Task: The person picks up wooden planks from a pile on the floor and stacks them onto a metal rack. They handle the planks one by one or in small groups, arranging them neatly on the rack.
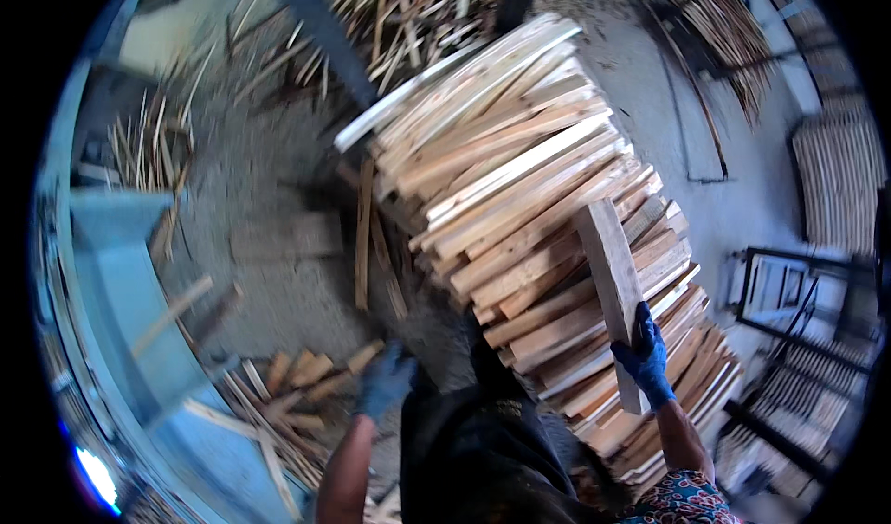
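In my right hand [647, 357], blue-gloved, is a thick wooden board [608, 269]. My fingers wrap around it near its lower end. The board lies at an angle across or just above a large stack of cut wooden planks [529, 171]; whether it touches them I cannot tell. My left hand [385, 380], also in a blue glove, is to the left of my body, low and away from the stack. Motion smears its fingers, and nothing can be made out in it. Close beside it lies a heap of short wood offcuts [302, 380].
A blue metal machine or bin [139, 292] runs along the left side. Scrap sticks [408, 18] pile up at the far side near dark posts. Two loose boards [364, 236] lean left of the stack. To the right are a black metal frame [798, 287] and stacked slats [835, 176].
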A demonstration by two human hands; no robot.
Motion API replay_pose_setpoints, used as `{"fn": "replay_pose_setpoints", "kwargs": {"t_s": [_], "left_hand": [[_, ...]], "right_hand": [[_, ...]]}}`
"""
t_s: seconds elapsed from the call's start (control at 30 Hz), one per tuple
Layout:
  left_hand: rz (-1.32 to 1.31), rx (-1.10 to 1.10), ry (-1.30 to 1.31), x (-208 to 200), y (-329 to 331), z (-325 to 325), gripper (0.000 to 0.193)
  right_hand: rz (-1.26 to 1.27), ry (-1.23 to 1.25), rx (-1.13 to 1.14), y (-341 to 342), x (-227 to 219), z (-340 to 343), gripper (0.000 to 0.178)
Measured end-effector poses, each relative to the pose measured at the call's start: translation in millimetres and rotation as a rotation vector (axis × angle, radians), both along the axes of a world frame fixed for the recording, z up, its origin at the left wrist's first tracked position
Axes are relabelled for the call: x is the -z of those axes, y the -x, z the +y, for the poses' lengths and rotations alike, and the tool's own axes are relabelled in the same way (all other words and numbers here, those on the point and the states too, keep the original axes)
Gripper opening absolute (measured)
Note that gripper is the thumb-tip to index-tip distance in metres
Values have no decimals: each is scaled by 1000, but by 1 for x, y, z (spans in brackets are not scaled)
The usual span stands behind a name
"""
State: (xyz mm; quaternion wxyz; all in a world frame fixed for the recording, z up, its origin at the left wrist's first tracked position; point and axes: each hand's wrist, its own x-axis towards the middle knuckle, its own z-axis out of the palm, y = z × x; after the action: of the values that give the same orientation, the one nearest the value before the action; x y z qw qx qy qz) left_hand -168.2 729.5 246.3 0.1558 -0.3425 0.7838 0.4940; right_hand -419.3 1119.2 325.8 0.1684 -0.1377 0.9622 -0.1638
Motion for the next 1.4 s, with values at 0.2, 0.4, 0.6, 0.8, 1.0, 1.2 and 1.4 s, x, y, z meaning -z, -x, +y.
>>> {"fn": "replay_pose_setpoints", "kwargs": {"t_s": [0.2, 0.4, 0.6, 0.8, 1.0, 1.2, 1.4], "left_hand": [[-85, -1238, -433, 37, -238, 60, 24], [-143, -1448, -587, 38, -290, 159, 34], [0, -1726, -698, 19, -318, 238, 49], [-65, -2026, -800, 39, -328, 319, 52], [-67, -2056, -855, 34, -301, 335, 53], [109, -2137, -870, 58, -287, 356, 48], [110, -2079, -847, 47, -290, 325, 46]], "right_hand": [[-76, -91, -434, -10, -79, -85, 76], [-120, -358, -1496, -68, -34, -263, 60], [-428, -613, -1791, -251, -1, -381, 43], [-646, -582, -1799, -275, 62, -339, 33], [-128, -722, -1077, -118, 123, -373, 24], [137, -1261, -2131, -161, 81, -422, 47], [13, -530, -2125, -206, 88, -453, 64]]}}
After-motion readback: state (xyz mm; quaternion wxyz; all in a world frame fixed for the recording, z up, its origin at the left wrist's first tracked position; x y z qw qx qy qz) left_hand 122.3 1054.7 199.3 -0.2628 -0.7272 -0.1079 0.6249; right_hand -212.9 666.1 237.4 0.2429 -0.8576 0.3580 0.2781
